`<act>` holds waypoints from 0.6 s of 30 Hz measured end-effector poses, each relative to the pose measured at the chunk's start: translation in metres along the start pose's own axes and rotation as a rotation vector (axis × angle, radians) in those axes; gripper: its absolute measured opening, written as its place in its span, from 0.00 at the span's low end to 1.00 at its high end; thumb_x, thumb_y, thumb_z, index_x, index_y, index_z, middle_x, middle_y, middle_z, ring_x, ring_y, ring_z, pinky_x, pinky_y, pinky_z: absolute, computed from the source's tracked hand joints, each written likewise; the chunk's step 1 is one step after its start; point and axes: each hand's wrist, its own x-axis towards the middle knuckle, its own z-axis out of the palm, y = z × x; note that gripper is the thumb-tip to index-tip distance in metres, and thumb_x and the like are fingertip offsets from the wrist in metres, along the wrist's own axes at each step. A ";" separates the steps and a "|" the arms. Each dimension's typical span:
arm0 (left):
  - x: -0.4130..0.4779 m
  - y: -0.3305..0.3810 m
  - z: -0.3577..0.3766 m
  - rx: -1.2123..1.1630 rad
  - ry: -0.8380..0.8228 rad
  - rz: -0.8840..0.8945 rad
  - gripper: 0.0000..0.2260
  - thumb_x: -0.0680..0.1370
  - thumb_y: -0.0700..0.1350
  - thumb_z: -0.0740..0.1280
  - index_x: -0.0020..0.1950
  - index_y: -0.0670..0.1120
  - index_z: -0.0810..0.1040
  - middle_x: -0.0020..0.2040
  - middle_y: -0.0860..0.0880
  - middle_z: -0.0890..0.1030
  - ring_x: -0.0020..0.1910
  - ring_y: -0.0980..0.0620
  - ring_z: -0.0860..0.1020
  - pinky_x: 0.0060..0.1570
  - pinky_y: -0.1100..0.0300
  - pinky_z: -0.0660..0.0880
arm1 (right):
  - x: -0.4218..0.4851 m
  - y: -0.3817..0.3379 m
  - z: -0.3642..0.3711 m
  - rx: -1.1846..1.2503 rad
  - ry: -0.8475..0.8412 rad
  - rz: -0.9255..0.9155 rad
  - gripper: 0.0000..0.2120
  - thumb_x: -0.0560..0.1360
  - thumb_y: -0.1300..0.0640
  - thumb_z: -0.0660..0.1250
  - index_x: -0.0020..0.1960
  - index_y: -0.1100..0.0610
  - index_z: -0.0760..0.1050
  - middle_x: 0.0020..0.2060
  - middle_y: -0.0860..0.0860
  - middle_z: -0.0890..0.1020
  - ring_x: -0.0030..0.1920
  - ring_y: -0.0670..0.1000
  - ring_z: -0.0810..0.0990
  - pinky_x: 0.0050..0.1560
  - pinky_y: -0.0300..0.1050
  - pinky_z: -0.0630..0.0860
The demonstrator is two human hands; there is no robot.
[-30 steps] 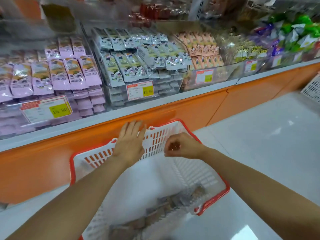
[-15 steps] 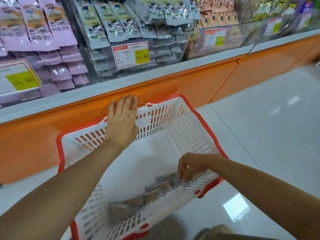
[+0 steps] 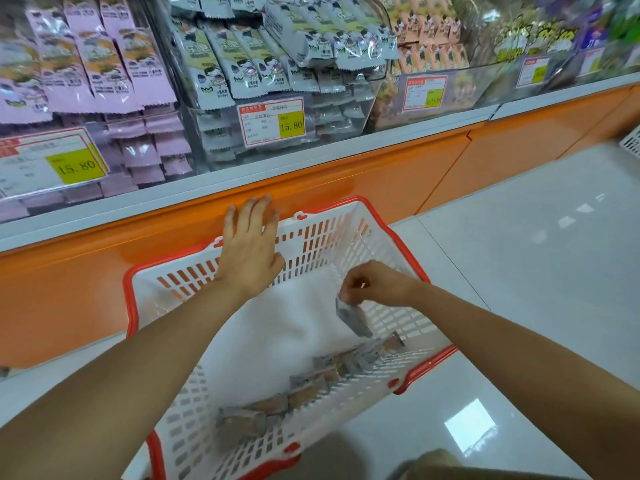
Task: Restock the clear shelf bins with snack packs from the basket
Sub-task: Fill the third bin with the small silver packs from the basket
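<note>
The right hand (image 3: 374, 285) pinches a grey pack (image 3: 351, 318) by its top edge, fingers curled tight on it. The pack hangs inside the basket (image 3: 431, 365), just above the white bottom and near the right wall. More packs (image 3: 311, 382) lie in a row along the near side. The left hand (image 3: 249, 251) is flat at the far rim, fingers straight and close together. I cannot tell if it pushes down or only touches. I think the step is to lift this pack out and take it up to the grey bin (image 3: 332, 123), where the same kind sits. To do it well, the pinch should be firm, because the pack looks thin and hangs by one edge. It should go straight up first to clear the red rim, then over the grey ledge (image 3: 346, 157). The clear front wall of the bin and its tag (image 3: 272, 122) stand in the way, so the pack must go in from the top. The left arm lies across the basket, so the right side is the free way up. The floor (image 3: 554, 265) to the right is open.
</note>
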 end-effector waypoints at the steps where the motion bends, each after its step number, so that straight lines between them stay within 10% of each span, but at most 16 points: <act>1: 0.000 0.000 -0.001 -0.047 0.001 0.008 0.33 0.75 0.53 0.71 0.77 0.44 0.65 0.79 0.41 0.58 0.78 0.39 0.54 0.76 0.39 0.45 | -0.001 -0.008 -0.005 0.118 0.050 -0.027 0.02 0.76 0.64 0.69 0.45 0.60 0.79 0.42 0.52 0.83 0.40 0.43 0.81 0.46 0.36 0.78; 7: -0.007 0.012 -0.020 -0.534 -0.285 0.102 0.34 0.75 0.65 0.64 0.77 0.55 0.61 0.78 0.52 0.62 0.75 0.49 0.60 0.74 0.47 0.58 | 0.000 -0.053 -0.029 0.654 0.208 -0.266 0.03 0.79 0.65 0.63 0.50 0.64 0.75 0.49 0.59 0.80 0.50 0.55 0.80 0.58 0.49 0.78; 9: -0.006 0.017 -0.027 -0.695 -0.273 0.076 0.26 0.77 0.58 0.68 0.73 0.53 0.66 0.71 0.52 0.72 0.67 0.50 0.72 0.61 0.58 0.72 | -0.001 -0.066 -0.035 0.727 0.207 -0.325 0.03 0.79 0.65 0.62 0.49 0.63 0.74 0.46 0.55 0.82 0.48 0.52 0.81 0.55 0.46 0.79; 12: -0.003 0.019 -0.043 -0.732 -0.201 0.092 0.11 0.78 0.53 0.69 0.56 0.54 0.70 0.49 0.57 0.77 0.44 0.60 0.75 0.37 0.70 0.65 | -0.006 -0.087 -0.045 0.774 0.222 -0.362 0.03 0.77 0.61 0.66 0.50 0.60 0.73 0.43 0.50 0.82 0.45 0.50 0.81 0.51 0.44 0.78; 18: 0.001 0.006 -0.077 -0.736 -0.110 0.163 0.09 0.76 0.51 0.72 0.53 0.52 0.76 0.43 0.58 0.78 0.40 0.59 0.74 0.37 0.58 0.67 | -0.027 -0.112 -0.062 0.441 0.227 -0.354 0.17 0.73 0.56 0.73 0.60 0.53 0.74 0.53 0.60 0.79 0.53 0.57 0.80 0.54 0.53 0.80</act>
